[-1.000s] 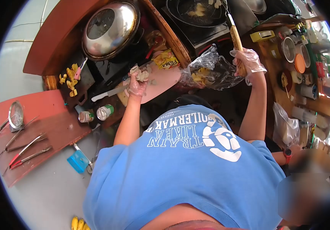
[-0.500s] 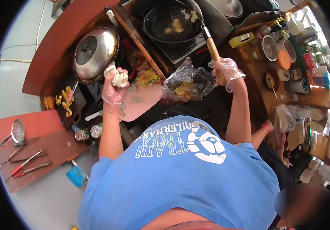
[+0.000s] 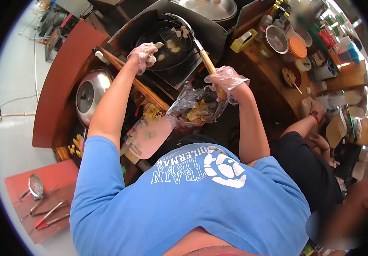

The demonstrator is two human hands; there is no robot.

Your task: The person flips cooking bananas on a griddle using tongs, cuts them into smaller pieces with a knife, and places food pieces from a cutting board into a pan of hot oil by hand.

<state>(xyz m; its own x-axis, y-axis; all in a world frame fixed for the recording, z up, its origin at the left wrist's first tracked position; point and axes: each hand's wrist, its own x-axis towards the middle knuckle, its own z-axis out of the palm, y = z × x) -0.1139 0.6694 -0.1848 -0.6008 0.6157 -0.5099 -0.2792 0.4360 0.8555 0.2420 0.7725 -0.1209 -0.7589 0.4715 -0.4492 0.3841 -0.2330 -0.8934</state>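
My left hand (image 3: 142, 56), in a clear plastic glove, is closed around pale slices above the near left rim of a black wok (image 3: 169, 64). One pale slice (image 3: 159, 45) shows at its fingertips; whether it is gripped or loose I cannot tell. My right hand (image 3: 229, 81), gloved too, grips the wooden handle of a wire skimmer (image 3: 207, 62). The skimmer's mesh head lies over the wok with a few white pieces (image 3: 179, 32) on it. Several yellowish pieces (image 3: 171, 46) are in the wok. More pale slices (image 3: 150, 135) rest on a pink cutting board (image 3: 156, 145).
A plastic bag (image 3: 199, 112) with yellow pieces lies below the wok. Left stands a domed metal lid (image 3: 93, 91); tongs (image 3: 49, 215) lie on a red board (image 3: 17, 185). At right, another person (image 3: 312, 158) sits near a wooden counter (image 3: 273, 68) with bowls and containers.
My left hand has moved up and right from beside the metal lid to over the wok, carrying the slices. My right hand still holds the skimmer. The view has shifted.
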